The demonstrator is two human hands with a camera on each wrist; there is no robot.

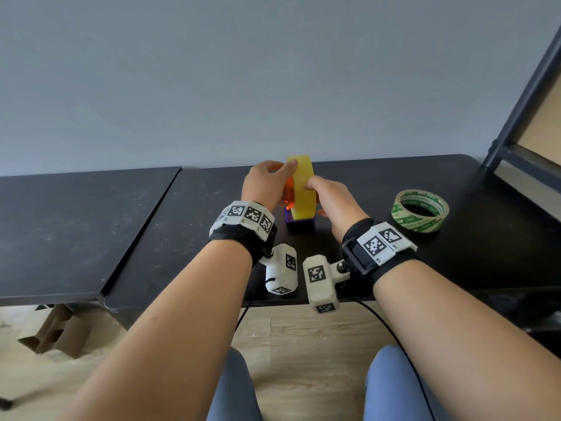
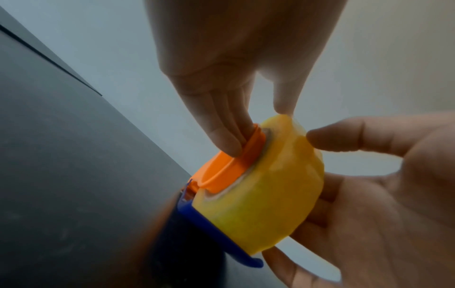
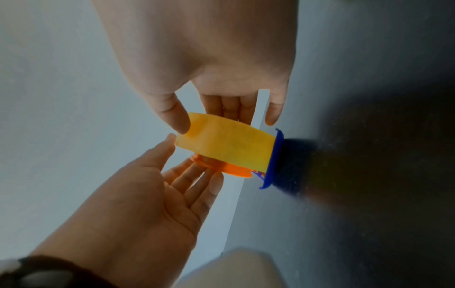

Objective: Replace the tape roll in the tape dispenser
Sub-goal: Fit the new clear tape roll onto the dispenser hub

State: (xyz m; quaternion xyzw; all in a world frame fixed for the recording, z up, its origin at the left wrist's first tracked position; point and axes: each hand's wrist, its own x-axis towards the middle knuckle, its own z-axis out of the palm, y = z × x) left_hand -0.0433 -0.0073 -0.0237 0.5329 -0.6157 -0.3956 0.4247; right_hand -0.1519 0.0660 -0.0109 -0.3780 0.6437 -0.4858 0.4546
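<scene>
A yellow tape roll (image 1: 302, 189) stands on edge in a blue dispenser (image 1: 299, 223) on the black table (image 1: 212, 226). An orange hub (image 2: 221, 171) sticks out of the roll's left side. My left hand (image 1: 268, 183) pinches from the left: its fingertips (image 2: 224, 140) lie on the hub's rim and its thumb (image 2: 283, 101) on the roll's top. My right hand (image 1: 332, 199) grips the roll from the right, thumb (image 3: 176, 120) on the outer band and fingers (image 3: 229, 105) behind it. The roll hides most of the dispenser.
A second tape roll (image 1: 420, 211), clear tape on a core printed green and white, lies flat on the table to the right. A dark metal shelf frame (image 1: 516, 123) rises at the far right. A second black tabletop (image 1: 76, 226) adjoins on the left, and the wall is close behind.
</scene>
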